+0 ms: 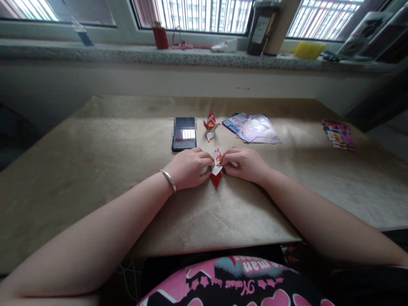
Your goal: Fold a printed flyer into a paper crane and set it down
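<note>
A small red and white piece of folded paper [216, 171] stands between my two hands on the table, its red tip pointing toward me. My left hand [193, 167], with a silver bangle at the wrist, pinches the paper's left side. From the right, my right hand [245, 164] grips the other edge between thumb and fingers. Just beyond lies a second folded paper figure [210, 126], red and white with spread points. The fingertips partly hide the nearer piece.
A dark phone [184, 142] lies beyond my left hand. Printed sheets [253, 127] are stacked at the back, and colourful packets or cards [338, 135] lie far right. The stone windowsill [204, 57] holds a red lighter-like object [160, 37], a dark jar [263, 27] and a yellow block [309, 50].
</note>
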`<state>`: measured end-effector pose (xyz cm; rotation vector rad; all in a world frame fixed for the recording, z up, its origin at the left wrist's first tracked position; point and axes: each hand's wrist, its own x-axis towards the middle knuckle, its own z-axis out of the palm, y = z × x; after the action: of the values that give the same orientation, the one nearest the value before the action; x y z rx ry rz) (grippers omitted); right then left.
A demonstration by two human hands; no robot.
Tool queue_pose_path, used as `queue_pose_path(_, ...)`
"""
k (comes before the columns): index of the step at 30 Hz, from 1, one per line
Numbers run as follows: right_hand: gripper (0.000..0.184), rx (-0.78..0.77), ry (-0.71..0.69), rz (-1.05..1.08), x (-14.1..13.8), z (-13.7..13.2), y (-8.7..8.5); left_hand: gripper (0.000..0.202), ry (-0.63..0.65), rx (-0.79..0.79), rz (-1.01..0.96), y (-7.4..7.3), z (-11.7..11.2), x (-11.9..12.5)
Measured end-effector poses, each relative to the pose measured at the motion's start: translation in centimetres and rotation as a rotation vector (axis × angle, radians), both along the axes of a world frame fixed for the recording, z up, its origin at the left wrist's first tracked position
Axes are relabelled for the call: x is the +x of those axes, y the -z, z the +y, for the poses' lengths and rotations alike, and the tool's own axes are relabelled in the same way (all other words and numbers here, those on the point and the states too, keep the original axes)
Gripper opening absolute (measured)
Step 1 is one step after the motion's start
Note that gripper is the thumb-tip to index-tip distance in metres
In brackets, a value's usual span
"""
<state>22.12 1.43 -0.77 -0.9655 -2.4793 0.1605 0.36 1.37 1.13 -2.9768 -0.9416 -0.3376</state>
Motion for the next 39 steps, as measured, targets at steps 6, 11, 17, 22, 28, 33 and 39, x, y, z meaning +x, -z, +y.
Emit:
queue_pose_path(6, 0.012, 0.072, 0.030, -0.147, -0.1, -0.5, -0.5, 0.021, 0.003, 0.069, 0.059, 0.1, 0.0, 0.4)
queue_pose_path(11, 0.015, 0.175, 0.068, -0.309, -0.4, -1.0, -0.9, 0.023, -0.006, 0.111, 0.090, 0.4, 0.1, 0.7)
queue_pose_path(17, 0.018, 0.206, 0.105, -0.358, -0.9, -1.4, -1.0, 0.023, -0.026, 0.159, 0.105, 0.6, 0.1, 0.8)
queue_pose_path(22, 0.012, 0.124, 0.144, -0.255, -1.2, -1.2, -0.7, 0.018, -0.010, 0.174, 0.079, 0.7, 0.1, 0.8)
queue_pose_path(28, 0.012, 0.044, 0.176, -0.174, -1.2, -1.1, -0.5, 0.014, -0.037, 0.202, 0.068, 0.7, -0.3, 0.9)
queue_pose_path(33, 0.010, 0.018, 0.189, -0.133, -1.2, -1.1, -0.4, 0.017, -0.043, 0.211, 0.059, 0.8, -0.2, 0.9)
queue_pose_path(39, 0.012, 0.060, 0.164, -0.203, -1.2, -1.3, -0.7, 0.016, -0.064, 0.186, 0.037, 0.9, 0.2, 1.0)
